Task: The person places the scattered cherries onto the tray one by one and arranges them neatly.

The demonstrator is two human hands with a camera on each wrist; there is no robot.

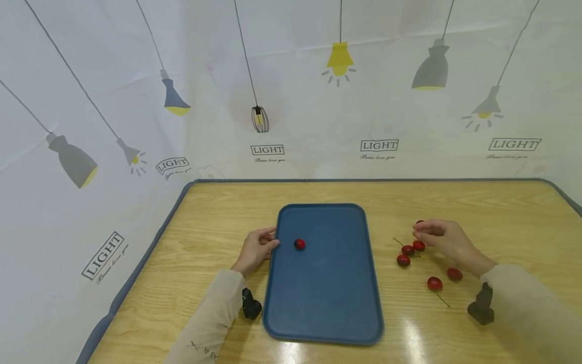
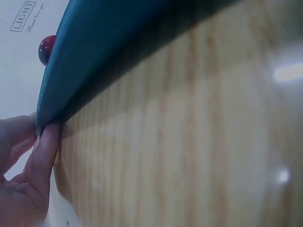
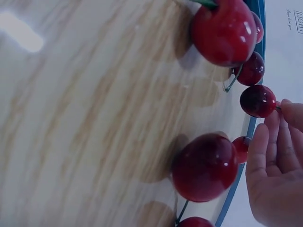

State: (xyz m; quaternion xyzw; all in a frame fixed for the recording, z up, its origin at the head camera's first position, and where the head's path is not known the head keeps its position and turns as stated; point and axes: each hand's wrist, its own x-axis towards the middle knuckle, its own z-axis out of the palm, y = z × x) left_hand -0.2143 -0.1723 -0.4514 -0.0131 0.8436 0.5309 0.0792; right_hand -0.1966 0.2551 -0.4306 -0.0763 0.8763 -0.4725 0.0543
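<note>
A blue tray lies on the table with one red cherry near its left side. My left hand pinches the tray's left rim, thumb on one face and fingers on the other, as the left wrist view shows. To the right of the tray, my right hand is over a loose group of cherries. In the right wrist view its thumb and fingertips pinch the stem of a dark red cherry. Close by are two more cherries, one with a stem and another in front of it.
Nearer my right forearm lie a cherry with a long stem and another cherry. One more cherry is partly hidden behind the right fingers. A pale printed curtain encloses the wooden table at the back and sides.
</note>
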